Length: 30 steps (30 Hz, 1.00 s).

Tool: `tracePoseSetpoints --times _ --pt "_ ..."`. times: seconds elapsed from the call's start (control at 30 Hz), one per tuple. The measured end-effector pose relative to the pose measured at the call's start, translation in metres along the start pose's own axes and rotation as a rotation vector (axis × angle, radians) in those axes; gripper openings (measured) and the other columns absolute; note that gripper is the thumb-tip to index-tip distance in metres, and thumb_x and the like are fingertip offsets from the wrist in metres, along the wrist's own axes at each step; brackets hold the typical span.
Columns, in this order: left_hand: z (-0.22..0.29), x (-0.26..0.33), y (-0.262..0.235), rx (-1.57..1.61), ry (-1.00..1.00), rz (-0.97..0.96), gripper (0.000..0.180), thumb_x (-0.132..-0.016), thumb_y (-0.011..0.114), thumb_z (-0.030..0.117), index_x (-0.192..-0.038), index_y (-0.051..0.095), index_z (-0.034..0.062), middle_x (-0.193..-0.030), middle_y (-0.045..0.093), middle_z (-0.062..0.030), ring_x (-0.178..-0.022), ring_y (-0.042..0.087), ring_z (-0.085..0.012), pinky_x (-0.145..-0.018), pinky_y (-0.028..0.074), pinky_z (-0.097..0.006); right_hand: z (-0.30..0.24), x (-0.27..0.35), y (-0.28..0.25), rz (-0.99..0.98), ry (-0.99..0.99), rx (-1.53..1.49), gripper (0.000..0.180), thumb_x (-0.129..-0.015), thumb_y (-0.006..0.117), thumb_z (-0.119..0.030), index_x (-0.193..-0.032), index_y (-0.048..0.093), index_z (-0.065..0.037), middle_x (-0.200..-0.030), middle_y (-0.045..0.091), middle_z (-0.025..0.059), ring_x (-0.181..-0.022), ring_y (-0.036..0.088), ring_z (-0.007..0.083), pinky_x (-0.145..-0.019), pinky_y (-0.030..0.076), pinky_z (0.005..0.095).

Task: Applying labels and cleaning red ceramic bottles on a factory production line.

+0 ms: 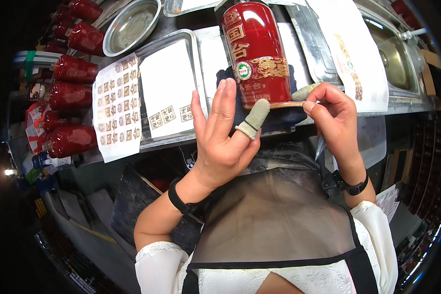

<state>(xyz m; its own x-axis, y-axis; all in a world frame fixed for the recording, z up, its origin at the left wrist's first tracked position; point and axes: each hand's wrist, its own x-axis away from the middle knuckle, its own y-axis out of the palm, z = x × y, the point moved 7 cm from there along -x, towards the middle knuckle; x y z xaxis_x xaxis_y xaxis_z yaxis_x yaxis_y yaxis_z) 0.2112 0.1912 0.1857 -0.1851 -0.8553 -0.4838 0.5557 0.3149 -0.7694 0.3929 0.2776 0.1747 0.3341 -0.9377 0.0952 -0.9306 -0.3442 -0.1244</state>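
A glossy red bottle [257, 44] with gold lettering and a round green-and-white label lies on a dark blue cloth [284, 116], its base toward me. Along the base edge runs a thin gold strip [285, 104], and its right end reaches my right hand [335, 117]. That hand is closed, thumb and index finger pinching the strip end; a knitted finger cot covers one of its fingers. My left hand [225, 134] has its fingers stretched out and holds nothing. Its finger in a grey knitted finger cot [256, 117] rests at the left of the base edge.
Gold decal sheets [117, 142] lie left on a metal tray [195, 54], with another decal sheet [367, 78] at right. Several red bottles [73, 95] line the left side. A metal bowl [113, 36] stands at the back left, a metal basin [402, 63] far right.
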Motion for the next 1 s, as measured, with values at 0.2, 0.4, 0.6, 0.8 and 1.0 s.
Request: tracePoseSetpoints --times 0.2,0.4,0.6,0.8,1.0 --pt "0.013 -0.018 -0.002 -0.06 0.07 0.005 0.031 -0.068 0.076 0.009 -0.099 0.073 0.0068 -0.15 0.038 -0.03 -0.134 0.044 -0.0475 -0.11 0.017 -0.068 0.009 -0.003 0.002 -0.001 -0.009 0.025 0.006 -0.086 0.064 -0.004 -0.081 0.06 -0.002 -0.077 0.057 -0.0047 -0.061 0.046 -0.0014 -0.054 0.035 0.0167" --pt "0.006 -0.042 0.01 -0.086 0.022 0.083 0.053 -0.065 0.082 0.013 -0.115 0.068 0.0063 -0.147 0.043 -0.028 -0.135 0.044 -0.0445 -0.109 0.02 -0.067 0.016 -0.005 0.006 0.001 -0.028 0.104 0.005 -0.085 0.065 -0.004 -0.082 0.061 -0.002 -0.077 0.058 -0.0056 -0.058 0.043 -0.0026 -0.051 0.033 0.0166" --pt "-0.025 -0.03 0.01 0.185 -0.107 0.095 0.08 -0.071 0.084 0.012 -0.141 0.048 -0.0021 -0.148 0.044 -0.0257 -0.14 0.042 -0.0375 -0.114 0.02 -0.061 0.014 -0.005 0.006 -0.04 -0.003 0.057 0.007 -0.085 0.066 -0.005 -0.081 0.061 -0.001 -0.082 0.059 -0.0034 -0.06 0.044 -0.0019 -0.051 0.034 0.0175" --pt "-0.018 0.004 -0.005 0.094 -0.112 0.037 0.063 -0.076 0.081 0.017 -0.131 0.058 -0.0026 -0.144 0.044 -0.0325 -0.137 0.043 -0.0405 -0.113 0.02 -0.062 0.01 -0.008 0.006 -0.047 0.013 0.055 0.007 -0.084 0.067 -0.005 -0.079 0.062 -0.001 -0.082 0.06 -0.0016 -0.063 0.046 -0.0003 -0.054 0.036 0.0181" --pt "-0.015 0.022 0.004 0.041 -0.066 0.009 0.047 -0.074 0.081 0.015 -0.117 0.069 -0.0017 -0.147 0.038 -0.0357 -0.135 0.045 -0.0428 -0.11 0.019 -0.067 -0.012 0.001 0.004 -0.017 -0.106 0.064 0.006 -0.083 0.065 -0.003 -0.08 0.061 0.0 -0.081 0.059 -0.0009 -0.066 0.049 0.0009 -0.055 0.038 0.0183"
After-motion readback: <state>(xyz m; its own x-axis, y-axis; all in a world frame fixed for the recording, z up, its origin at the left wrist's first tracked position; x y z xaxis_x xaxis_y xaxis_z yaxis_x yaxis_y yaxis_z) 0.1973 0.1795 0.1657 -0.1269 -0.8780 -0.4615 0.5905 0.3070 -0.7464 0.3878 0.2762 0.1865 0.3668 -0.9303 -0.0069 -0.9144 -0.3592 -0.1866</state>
